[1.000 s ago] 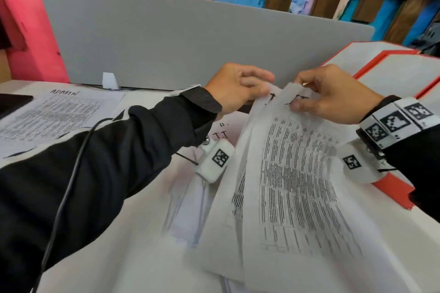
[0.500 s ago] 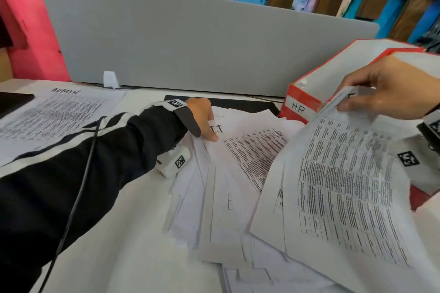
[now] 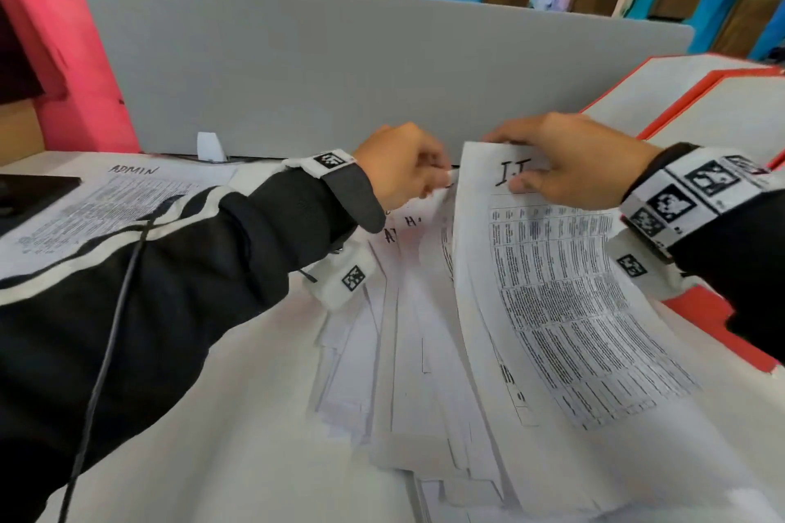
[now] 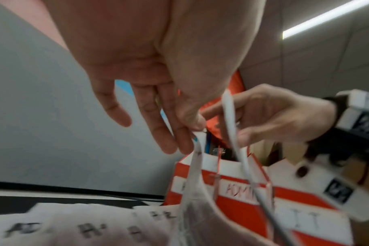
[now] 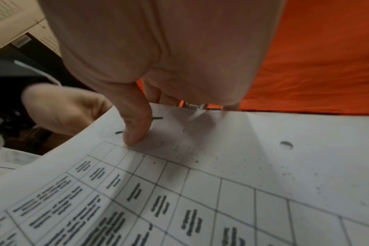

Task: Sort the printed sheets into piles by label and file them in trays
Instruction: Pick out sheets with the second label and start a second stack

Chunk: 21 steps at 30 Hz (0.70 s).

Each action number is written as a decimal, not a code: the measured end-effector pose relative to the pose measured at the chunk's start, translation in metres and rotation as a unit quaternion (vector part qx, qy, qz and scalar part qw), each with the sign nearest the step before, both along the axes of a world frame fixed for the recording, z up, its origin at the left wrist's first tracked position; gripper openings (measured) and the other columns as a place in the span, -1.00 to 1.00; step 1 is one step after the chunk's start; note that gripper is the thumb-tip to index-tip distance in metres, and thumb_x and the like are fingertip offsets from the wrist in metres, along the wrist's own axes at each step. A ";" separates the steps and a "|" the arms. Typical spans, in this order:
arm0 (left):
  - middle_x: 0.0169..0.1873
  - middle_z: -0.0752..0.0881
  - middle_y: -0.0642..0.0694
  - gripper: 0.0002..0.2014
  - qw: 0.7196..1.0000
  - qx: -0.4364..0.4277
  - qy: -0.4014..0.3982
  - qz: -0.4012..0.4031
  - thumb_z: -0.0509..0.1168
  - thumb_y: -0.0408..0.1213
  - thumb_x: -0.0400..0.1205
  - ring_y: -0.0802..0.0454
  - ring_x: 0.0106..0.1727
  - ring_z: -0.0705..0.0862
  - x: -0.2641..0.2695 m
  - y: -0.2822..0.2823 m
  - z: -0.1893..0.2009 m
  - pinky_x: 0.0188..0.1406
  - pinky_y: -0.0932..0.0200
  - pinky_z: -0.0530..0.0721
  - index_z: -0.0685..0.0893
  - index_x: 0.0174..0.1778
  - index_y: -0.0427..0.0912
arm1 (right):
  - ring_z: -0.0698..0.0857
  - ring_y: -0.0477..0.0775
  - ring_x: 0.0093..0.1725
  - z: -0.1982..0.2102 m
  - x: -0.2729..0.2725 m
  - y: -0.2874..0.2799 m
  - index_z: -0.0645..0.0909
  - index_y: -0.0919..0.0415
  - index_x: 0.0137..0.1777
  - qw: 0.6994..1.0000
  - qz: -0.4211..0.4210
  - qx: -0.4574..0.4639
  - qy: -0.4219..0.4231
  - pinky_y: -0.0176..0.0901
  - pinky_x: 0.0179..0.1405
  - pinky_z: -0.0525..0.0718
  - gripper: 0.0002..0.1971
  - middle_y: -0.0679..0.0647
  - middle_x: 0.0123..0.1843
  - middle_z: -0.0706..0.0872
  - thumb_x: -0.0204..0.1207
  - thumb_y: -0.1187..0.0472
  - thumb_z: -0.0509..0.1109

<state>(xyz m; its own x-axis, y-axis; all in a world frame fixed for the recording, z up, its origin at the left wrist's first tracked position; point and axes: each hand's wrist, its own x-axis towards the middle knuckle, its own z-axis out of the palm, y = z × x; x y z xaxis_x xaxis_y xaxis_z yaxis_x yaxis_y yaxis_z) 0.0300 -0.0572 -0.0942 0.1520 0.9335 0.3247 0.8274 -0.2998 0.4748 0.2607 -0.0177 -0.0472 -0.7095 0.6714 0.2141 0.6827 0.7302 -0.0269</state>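
Nearest, a loose pile of printed sheets (image 3: 408, 374) lies fanned across the white counter (image 3: 238, 437), its far ends lifted. Over the pile, the right hand (image 3: 569, 163) pinches the top edge of a sheet marked "IT" (image 3: 565, 310), thumb pressed on the printed face and fingers curled behind it; the sheet curves down toward the viewer. Just beside it, the left hand (image 3: 399, 166) pinches the top edge of another sheet (image 4: 197, 166) between thumb and fingertips, the remaining fingers loosely extended. Left of the arms, a sheet headed "ADMIN" (image 3: 97, 204) lies flat. To the right stand red trays (image 4: 238, 191) labelled "ADMIN" and "IT". Behind everything runs a grey divider (image 3: 340, 68).
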 end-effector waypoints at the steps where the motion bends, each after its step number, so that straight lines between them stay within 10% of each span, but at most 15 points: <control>1: -0.28 0.83 -0.10 -0.91 0.998 -0.008 -0.053 -0.041 0.38 -0.34 0.68 0.09 -0.35 0.73 0.008 -0.004 0.004 -0.18 0.21 0.70 0.78 -0.05 -0.26 | 0.73 0.15 0.22 -0.002 -0.006 0.003 0.68 0.00 0.35 1.000 -0.002 0.007 -0.011 0.05 0.29 0.60 -0.63 -0.03 0.16 0.80 0.56 0.20 0.58; 6: -0.06 0.79 -0.29 -0.73 0.926 -0.072 -0.351 -0.117 0.32 -0.12 0.76 -0.11 -0.12 0.75 0.029 -0.023 0.014 0.09 -0.11 0.80 0.66 0.23 -0.25 | 0.62 0.24 0.12 0.000 -0.010 0.012 0.78 0.02 0.06 0.999 -0.027 0.029 0.020 0.19 0.23 0.58 -0.86 -0.07 -0.05 0.54 0.52 0.13 0.58; 10: 0.09 0.85 -0.05 -0.29 0.940 -0.114 -0.311 -0.081 0.65 0.07 0.38 -0.01 0.11 0.84 0.026 -0.020 -0.004 0.15 -0.16 0.81 0.57 0.40 -0.07 | 0.54 0.18 0.31 0.015 0.000 0.015 0.77 0.04 0.20 0.994 -0.058 0.042 0.081 0.32 0.45 0.52 -0.70 -0.03 0.22 0.46 0.52 -0.02 0.61; 13: 0.05 0.87 -0.11 -0.57 0.962 -0.102 -0.248 -0.045 0.63 -0.11 0.49 -0.07 0.10 0.85 0.025 -0.011 -0.019 0.21 -0.19 0.78 0.79 0.22 -0.20 | 0.50 0.20 0.43 0.021 0.006 0.011 0.73 0.02 0.20 0.982 -0.041 0.059 0.177 0.22 0.55 0.44 -0.67 0.07 0.30 0.50 0.53 -0.10 0.57; 17: -0.07 0.85 -0.08 -0.75 0.957 0.001 -0.291 0.019 0.51 -0.16 0.63 0.01 -0.08 0.83 0.023 -0.011 -0.009 0.12 0.03 0.78 0.83 0.05 -0.31 | 0.49 0.02 0.41 0.014 0.031 0.011 0.55 0.04 0.42 0.916 -0.101 0.150 0.359 -0.02 0.49 0.48 -0.35 0.13 0.45 0.52 0.41 -0.24 0.57; 21: -0.17 0.80 0.10 -0.94 0.928 0.076 -0.363 0.024 0.44 -0.23 0.69 0.42 -0.24 0.74 0.019 -0.019 0.014 -0.10 0.37 0.68 0.76 -0.10 -0.04 | 0.72 0.07 0.33 -0.001 0.055 0.015 0.42 0.22 0.54 0.788 -0.130 -0.052 0.599 0.12 0.43 0.70 -0.13 0.17 0.44 0.65 0.31 -0.05 0.74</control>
